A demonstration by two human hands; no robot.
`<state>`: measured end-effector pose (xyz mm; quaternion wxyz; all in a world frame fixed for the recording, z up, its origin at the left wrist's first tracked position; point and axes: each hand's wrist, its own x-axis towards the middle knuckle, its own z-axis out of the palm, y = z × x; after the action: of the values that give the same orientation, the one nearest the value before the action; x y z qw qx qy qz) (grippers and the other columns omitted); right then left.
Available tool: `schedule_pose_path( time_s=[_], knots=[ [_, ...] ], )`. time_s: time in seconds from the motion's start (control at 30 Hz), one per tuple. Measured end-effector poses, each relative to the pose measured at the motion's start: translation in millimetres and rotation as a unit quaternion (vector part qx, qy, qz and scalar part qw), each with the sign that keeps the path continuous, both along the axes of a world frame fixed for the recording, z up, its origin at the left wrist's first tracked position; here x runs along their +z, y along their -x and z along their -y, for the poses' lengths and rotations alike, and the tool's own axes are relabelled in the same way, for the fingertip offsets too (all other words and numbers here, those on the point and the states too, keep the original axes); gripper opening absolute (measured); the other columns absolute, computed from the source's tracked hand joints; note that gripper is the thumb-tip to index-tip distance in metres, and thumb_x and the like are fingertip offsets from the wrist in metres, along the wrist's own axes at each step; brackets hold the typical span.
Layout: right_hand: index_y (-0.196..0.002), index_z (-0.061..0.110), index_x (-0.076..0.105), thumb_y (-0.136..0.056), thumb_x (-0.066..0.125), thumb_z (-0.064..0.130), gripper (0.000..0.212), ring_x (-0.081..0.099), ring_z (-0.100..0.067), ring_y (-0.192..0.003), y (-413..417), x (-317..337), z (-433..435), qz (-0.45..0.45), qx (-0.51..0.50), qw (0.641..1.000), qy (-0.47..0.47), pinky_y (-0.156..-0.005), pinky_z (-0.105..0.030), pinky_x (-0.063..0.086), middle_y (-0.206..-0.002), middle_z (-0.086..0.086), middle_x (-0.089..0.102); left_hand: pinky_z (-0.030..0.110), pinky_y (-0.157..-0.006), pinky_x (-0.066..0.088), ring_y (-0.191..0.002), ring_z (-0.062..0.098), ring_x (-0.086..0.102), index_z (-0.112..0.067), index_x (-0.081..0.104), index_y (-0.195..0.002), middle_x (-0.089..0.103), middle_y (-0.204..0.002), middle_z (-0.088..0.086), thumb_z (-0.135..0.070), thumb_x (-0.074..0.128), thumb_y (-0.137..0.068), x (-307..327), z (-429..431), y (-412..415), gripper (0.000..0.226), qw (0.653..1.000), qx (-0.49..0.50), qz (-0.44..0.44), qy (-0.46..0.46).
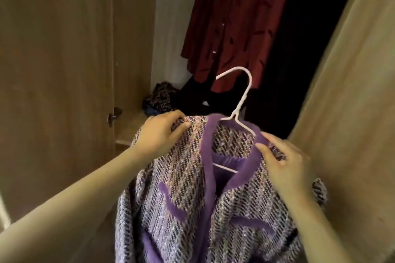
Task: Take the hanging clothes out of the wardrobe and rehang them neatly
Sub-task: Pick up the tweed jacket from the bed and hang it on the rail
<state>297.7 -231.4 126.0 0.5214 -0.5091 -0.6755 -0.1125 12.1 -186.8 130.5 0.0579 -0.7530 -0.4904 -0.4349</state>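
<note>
A purple tweed jacket (188,194) with solid purple trim hangs on a white wire hanger (242,94), held up in front of the open wardrobe. My left hand (162,132) pinches the jacket's left shoulder. My right hand (282,160) grips the right shoulder next to the collar. The hanger's hook points up and to the left, free of any rail. Inside the wardrobe a dark red dress (233,25) with buttons hangs at the back; its hanger is out of view.
Crumpled dark and patterned clothes (164,98) lie on the wardrobe floor below the red dress. An open wooden door with a small knob (112,118) stands at the left. Another wooden door panel (350,113) rises close on the right. The wardrobe's right interior is dark.
</note>
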Motion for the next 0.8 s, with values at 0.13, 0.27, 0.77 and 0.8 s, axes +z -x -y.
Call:
schedule_pose_path(
  time_s=[0.13, 0.27, 0.77, 0.8],
  knots=[
    [-0.106, 0.028, 0.071, -0.079, 0.066, 0.042, 0.031, 0.062, -0.016, -0.064, 17, 57, -79, 0.000, -0.016, 0.999, -0.043, -0.056, -0.034, 0.052, -0.091, 0.009, 0.069, 0.029, -0.062, 0.034, -0.081, 0.012, 0.056, -0.027, 0.054, -0.100, 0.057, -0.088, -0.012, -0.051, 0.041, -0.093, 50, -84, 15, 0.028, 1.000, -0.015, 0.003, -0.026],
    [-0.104, 0.033, 0.070, -0.081, 0.069, 0.040, 0.025, 0.062, -0.014, -0.067, 34, 116, -157, 0.006, -0.046, 0.996, -0.080, -0.062, -0.030, 0.049, -0.095, 0.012, 0.069, 0.031, -0.075, 0.041, -0.094, 0.009, 0.054, -0.030, 0.052, -0.112, 0.055, -0.102, -0.013, -0.062, 0.033, -0.087, 103, -174, 33, 0.044, 0.998, -0.049, -0.003, -0.050],
    [-0.104, 0.043, 0.067, -0.081, 0.063, 0.050, 0.024, 0.065, -0.018, -0.087, 81, 368, -385, 0.042, -0.195, 0.958, -0.206, -0.064, -0.029, 0.049, -0.097, 0.009, 0.071, 0.047, -0.097, 0.034, -0.118, 0.025, 0.048, -0.039, 0.039, -0.137, 0.053, -0.126, -0.001, -0.065, 0.013, -0.083, 334, -467, 37, 0.065, 0.947, 0.020, 0.071, -0.312],
    [-0.103, 0.042, 0.067, -0.081, 0.063, 0.050, 0.023, 0.065, -0.019, -0.089, 84, 380, -395, 0.042, -0.199, 0.956, -0.212, -0.064, -0.029, 0.047, -0.097, 0.008, 0.071, 0.049, -0.101, 0.029, -0.124, 0.024, 0.043, -0.041, 0.034, -0.140, 0.049, -0.132, -0.002, -0.064, 0.010, -0.082, 342, -478, 39, 0.066, 0.947, 0.036, 0.077, -0.309]
  ],
)
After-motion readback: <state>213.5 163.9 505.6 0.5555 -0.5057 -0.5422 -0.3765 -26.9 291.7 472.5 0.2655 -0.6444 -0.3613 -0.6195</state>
